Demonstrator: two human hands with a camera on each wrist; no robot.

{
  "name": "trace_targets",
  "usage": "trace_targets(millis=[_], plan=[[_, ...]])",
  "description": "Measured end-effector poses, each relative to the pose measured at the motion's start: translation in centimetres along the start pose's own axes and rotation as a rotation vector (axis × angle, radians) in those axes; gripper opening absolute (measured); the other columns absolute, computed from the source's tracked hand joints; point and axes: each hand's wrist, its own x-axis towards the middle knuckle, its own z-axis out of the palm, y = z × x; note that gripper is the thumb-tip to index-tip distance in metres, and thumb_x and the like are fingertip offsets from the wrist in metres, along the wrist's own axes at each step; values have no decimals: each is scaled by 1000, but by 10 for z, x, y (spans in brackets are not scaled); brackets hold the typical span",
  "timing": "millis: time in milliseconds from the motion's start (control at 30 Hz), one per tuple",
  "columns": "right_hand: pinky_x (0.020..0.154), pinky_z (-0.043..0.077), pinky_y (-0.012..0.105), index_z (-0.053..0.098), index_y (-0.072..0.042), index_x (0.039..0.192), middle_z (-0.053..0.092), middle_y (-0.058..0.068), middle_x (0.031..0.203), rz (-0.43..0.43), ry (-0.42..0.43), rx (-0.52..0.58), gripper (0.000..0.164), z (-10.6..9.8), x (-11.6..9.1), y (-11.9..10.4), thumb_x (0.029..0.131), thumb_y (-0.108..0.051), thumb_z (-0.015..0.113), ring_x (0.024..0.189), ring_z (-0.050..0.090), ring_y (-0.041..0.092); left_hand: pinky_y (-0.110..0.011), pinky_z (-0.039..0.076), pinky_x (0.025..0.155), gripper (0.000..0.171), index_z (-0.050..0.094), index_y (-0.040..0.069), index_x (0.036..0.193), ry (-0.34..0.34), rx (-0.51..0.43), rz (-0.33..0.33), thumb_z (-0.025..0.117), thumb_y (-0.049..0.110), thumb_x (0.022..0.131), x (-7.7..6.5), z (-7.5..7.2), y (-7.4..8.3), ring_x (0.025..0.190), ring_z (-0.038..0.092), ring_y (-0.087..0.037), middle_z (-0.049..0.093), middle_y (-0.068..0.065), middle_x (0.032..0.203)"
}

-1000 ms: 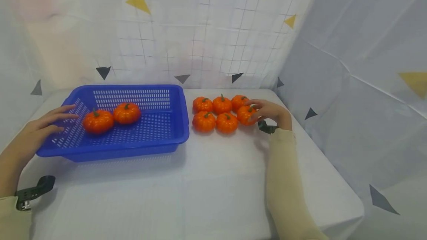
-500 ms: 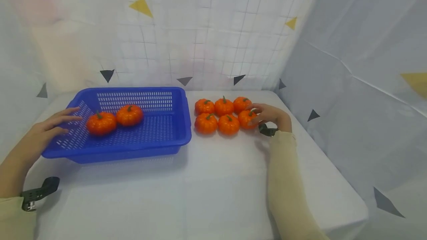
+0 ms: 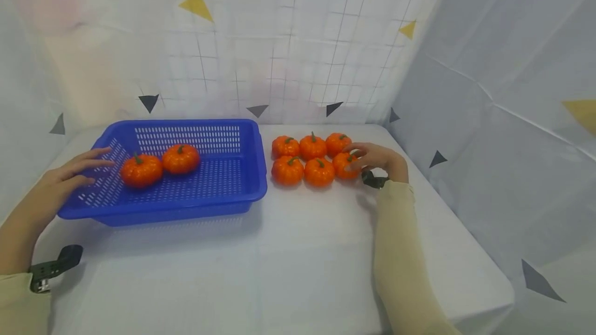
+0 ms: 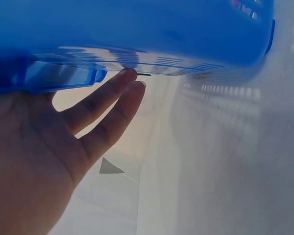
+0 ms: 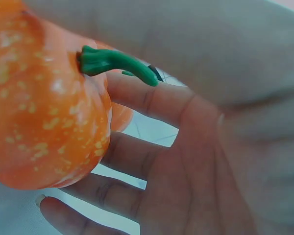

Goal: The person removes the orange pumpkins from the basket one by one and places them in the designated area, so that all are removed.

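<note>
On the right of the head view, my right hand (image 3: 379,158) has its thumb and fingers around a small orange pumpkin (image 3: 342,166), the near right one of a group. The right wrist view shows this pumpkin (image 5: 44,112) close up, its curved green stem by my palm and my fingers passing behind it. At the left end of a blue plastic basket (image 3: 163,207), my left hand (image 3: 53,185) rests with fingers spread at the rim. In the left wrist view two fairly straight fingers (image 4: 110,122) extend below the rim, against or close to the basket wall; the thumb is hidden there.
Two pumpkins (image 3: 142,171) lie inside the basket toward its left. Several more pumpkins (image 3: 318,172) sit in two rows between the basket and my right hand. A white sheet wall (image 3: 261,76) stands behind the white table (image 3: 223,278), with another along the right.
The whole head view shifts slightly, mostly rightward. Against the basket and pumpkins, both hands keep about the same places.
</note>
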Motion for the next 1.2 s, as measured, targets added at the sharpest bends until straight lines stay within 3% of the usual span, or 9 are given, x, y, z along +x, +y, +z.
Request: trace_targets(millis=[267,467,600,733,1000,1200], plan=[[104,50,54,50,-7,149,49,25,150,-36,26,-66,66,-5,-7,-8,94,-32,77,130,52,41,-8,20,106,45,56,14,151,0,10,20,39,7,110,-2,0,-3,147,17,6,30,18,165],[102,50,58,51,-3,146,53,25,146,-83,127,-151,65,-12,-28,-39,95,-33,76,126,55,41,-6,20,105,44,57,14,150,7,4,2,39,8,111,-2,-1,1,149,16,5,31,17,166],[103,48,58,51,-7,146,53,24,146,-93,201,-208,64,-14,-42,-60,95,-36,77,125,54,41,-1,26,97,41,58,10,148,11,-6,5,40,8,111,-1,-1,3,150,18,2,33,15,165],[103,45,60,53,-11,146,56,21,144,-113,263,-275,60,-13,-52,-76,96,-37,74,125,54,41,-1,25,99,42,58,11,149,9,-5,-3,40,10,111,-2,-1,2,149,17,3,33,15,165],[101,48,60,54,-12,145,57,17,142,-154,280,-289,57,-5,-60,-103,97,-36,73,123,56,38,-25,10,118,45,56,15,151,2,1,-9,39,9,110,-3,1,0,148,14,6,29,19,166],[99,51,55,56,-13,143,61,11,138,-281,290,-328,56,12,-58,-133,95,-33,76,121,59,32,-11,17,110,44,58,14,150,7,-12,9,39,7,110,0,0,2,149,16,4,32,18,165]])
